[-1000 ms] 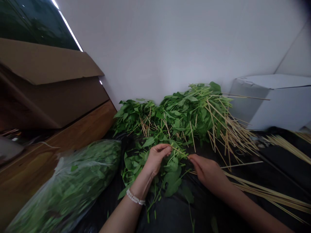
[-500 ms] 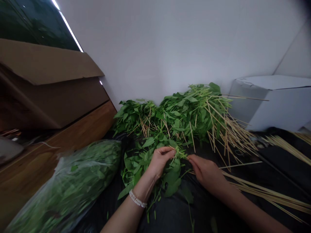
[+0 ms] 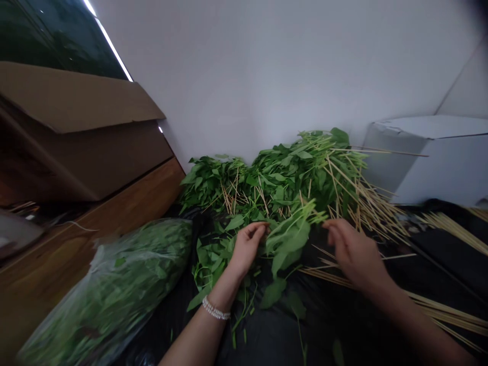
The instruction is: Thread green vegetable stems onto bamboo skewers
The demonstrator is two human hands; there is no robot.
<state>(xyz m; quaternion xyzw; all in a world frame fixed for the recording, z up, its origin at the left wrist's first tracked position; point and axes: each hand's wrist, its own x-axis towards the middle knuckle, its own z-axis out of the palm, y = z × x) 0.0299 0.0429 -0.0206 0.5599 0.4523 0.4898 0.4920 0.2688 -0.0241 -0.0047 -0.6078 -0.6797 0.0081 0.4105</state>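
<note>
A small bunch of leafy green sprigs (image 3: pixel 292 234) is held up between my two hands, its pale stem ends pointing right and its leaves hanging down. My left hand (image 3: pixel 248 245), with a white beaded bracelet at the wrist, is closed in a pinch at the bunch's left side. On the other side, the fingertips of my right hand (image 3: pixel 353 251) are pinched at the stem ends. Any stick running through the stems is hard to make out. Loose green sprigs (image 3: pixel 213 259) lie below and left of my left hand.
Behind are heaped greens (image 3: pixel 282 175) with thin wooden sticks (image 3: pixel 375 208) poking out. More sticks (image 3: pixel 450 310) lie at right on black plastic sheeting (image 3: pixel 263 340). A clear bag of leaves (image 3: pixel 141 279) sits left, below a cardboard box (image 3: pixel 87 157). A white box (image 3: pixel 446 162) stands right.
The bunch has risen and turned so that its stems point up and right. My right hand has moved right and up, widening the gap from my left hand, which has shifted little.
</note>
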